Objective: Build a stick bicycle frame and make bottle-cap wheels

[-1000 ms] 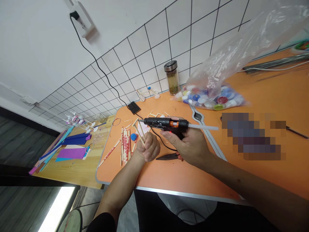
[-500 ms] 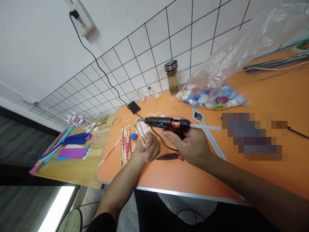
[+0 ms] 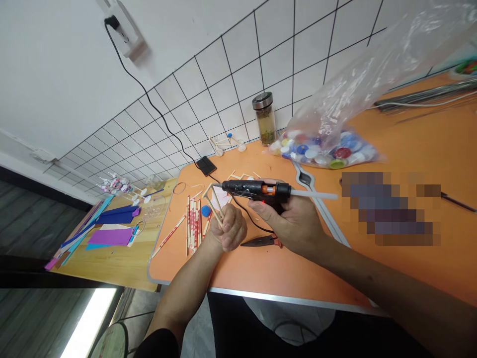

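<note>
Two tables fill the scene: a wide orange table (image 3: 261, 268) under both hands and, to its left, a lower wooden table (image 3: 119, 258) strewn with coloured foam sheets (image 3: 112, 233). On the far right of the orange top slumps a clear plastic bag (image 3: 335, 109), its bottom full of bottle caps. Nearer, at the middle, the right hand (image 3: 294, 221) is wrapped around the grip of a black glue gun (image 3: 257, 189), fingers curled closed, with the nozzle pointing left and a pale glue stick (image 3: 316, 195) jutting out of its back to the right. The left hand (image 3: 228, 227), just beside it and left of it, is clenched into a fist around a small frame of wooden sticks (image 3: 213, 199), which rises above the knuckles and meets the nozzle tip. A glass jar (image 3: 264, 119) with a metal lid stands far back by the tiled wall. Dark pliers (image 3: 261, 241) lie on the table between the two wrists. Left of the fist lies a row of loose sticks (image 3: 194, 221), with a blue cap (image 3: 205, 211) beside them.
</note>
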Tool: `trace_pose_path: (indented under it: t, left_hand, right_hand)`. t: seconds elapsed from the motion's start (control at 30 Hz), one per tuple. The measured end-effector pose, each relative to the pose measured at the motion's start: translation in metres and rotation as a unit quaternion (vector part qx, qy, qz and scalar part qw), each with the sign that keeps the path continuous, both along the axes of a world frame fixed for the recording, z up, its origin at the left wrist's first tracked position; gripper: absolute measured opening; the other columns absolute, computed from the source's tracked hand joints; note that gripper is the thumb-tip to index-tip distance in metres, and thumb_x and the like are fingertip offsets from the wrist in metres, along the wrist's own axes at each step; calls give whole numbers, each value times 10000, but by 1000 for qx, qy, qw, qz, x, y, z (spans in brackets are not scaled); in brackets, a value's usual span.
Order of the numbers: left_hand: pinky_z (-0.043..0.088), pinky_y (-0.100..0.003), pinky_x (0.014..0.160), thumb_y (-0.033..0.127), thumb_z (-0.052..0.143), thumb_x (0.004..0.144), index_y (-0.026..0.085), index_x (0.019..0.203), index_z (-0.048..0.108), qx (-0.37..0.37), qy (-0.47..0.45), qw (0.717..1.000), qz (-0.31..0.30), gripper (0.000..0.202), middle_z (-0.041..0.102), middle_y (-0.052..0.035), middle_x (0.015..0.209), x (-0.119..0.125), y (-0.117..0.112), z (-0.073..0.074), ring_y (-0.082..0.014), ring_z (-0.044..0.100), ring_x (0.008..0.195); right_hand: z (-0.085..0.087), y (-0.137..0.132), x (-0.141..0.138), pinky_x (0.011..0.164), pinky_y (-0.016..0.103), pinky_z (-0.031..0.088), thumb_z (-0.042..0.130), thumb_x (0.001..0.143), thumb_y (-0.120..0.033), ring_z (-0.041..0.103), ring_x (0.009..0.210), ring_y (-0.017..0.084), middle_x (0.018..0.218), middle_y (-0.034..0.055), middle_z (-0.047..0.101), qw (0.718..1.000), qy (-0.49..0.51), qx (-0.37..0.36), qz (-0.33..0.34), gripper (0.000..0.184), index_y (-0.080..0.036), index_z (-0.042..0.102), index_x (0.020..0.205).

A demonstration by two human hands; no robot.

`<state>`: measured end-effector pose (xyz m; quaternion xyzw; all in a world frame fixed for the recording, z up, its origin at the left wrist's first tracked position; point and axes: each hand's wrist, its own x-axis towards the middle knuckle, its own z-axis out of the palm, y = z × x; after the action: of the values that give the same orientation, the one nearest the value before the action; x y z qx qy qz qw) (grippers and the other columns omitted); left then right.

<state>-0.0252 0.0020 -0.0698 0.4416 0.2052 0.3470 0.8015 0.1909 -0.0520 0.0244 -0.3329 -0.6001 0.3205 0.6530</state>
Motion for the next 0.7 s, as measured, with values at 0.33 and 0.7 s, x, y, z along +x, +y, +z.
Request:
trace_pose_path:
  t: [0.33, 0.7]
  left_hand:
    - [193, -296, 199, 1062, 824, 202, 296, 358, 164, 25, 47, 999, 10, 1023, 122, 16, 192, -7, 4, -17, -154, 217, 151]
    - [413, -217, 353, 673, 1095, 485, 234, 599, 548, 30, 28, 981, 188, 710, 539, 41, 430, 6, -12, 68, -104, 474, 348]
  right_hand:
    - [6, 0, 0, 872, 408, 680, 789, 1013, -399, 808, 935, 270, 942, 41, 816, 1000, -12, 7, 24, 168, -248, 819, 1079]
    - [8, 3, 18, 539, 272, 518, 803, 983, -562, 610, 578, 149, 702, 18, 695, 993, -4, -121, 11, 371, -193, 827, 948]
